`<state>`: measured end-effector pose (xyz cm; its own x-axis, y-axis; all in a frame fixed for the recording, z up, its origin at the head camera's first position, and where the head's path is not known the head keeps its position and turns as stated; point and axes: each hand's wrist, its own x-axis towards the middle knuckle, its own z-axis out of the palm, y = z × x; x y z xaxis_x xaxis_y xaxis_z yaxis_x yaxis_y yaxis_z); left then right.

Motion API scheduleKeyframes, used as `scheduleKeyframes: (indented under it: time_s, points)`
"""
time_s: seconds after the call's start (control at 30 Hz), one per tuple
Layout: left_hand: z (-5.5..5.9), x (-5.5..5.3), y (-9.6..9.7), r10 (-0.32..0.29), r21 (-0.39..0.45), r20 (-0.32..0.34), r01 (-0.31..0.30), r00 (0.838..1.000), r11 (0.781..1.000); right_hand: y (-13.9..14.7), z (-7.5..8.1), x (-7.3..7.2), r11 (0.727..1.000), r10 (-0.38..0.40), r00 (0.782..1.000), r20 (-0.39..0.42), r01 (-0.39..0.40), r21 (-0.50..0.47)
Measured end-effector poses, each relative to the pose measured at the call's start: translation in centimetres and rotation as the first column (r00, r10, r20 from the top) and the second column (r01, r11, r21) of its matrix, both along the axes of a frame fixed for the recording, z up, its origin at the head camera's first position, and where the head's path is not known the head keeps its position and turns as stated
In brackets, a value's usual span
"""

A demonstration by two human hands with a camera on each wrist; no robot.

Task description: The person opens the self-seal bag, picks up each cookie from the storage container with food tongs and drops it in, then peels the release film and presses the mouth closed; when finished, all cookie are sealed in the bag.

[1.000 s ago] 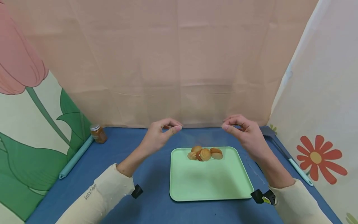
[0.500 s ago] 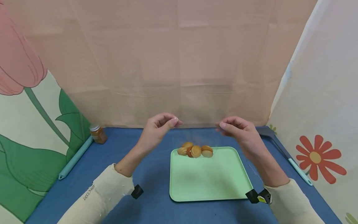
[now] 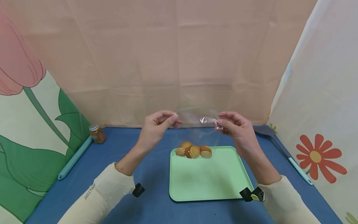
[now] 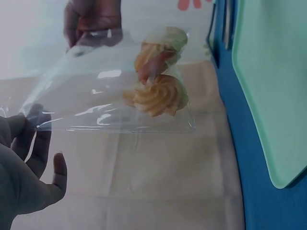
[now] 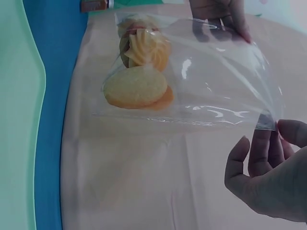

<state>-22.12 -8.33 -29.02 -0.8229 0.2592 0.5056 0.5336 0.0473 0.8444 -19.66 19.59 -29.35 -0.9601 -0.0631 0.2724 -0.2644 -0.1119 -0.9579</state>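
A clear plastic bag (image 3: 197, 133) hangs between my two hands, with several golden swirl cookies (image 3: 194, 151) gathered at its bottom. My left hand (image 3: 156, 126) pinches the bag's top left corner between thumb and fingers. At the top right corner, my right hand (image 3: 235, 124) pinches the film, which bunches and glints there. In the left wrist view, a ridged cookie (image 4: 158, 96) shows through the film. The right wrist view shows a smooth-faced cookie (image 5: 136, 87) lowest in the bag. Behind the bag in the head view lies a light green tray (image 3: 208, 180).
A blue cloth (image 3: 151, 186) covers the table. At the back left stands a small jar (image 3: 97, 133) with a silver lid, beside a rolled teal item (image 3: 75, 158). A spatula (image 3: 288, 155) with a pale blue handle lies along the right edge.
Both hands have shifted left, the right one more. The bag of cookies has moved left with them. Film near the right hand now bunches and catches the light.
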Motion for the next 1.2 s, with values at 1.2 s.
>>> scheduleKeyframes:
  time_s: [1.2]
  points:
    - [-0.1, -0.5, -1.5, -0.144, -0.09, -0.009, 0.143, 0.989, 0.986, 0.9, -0.9, -0.3, 0.996, 0.082, 0.989, -0.124, -0.086, -0.023]
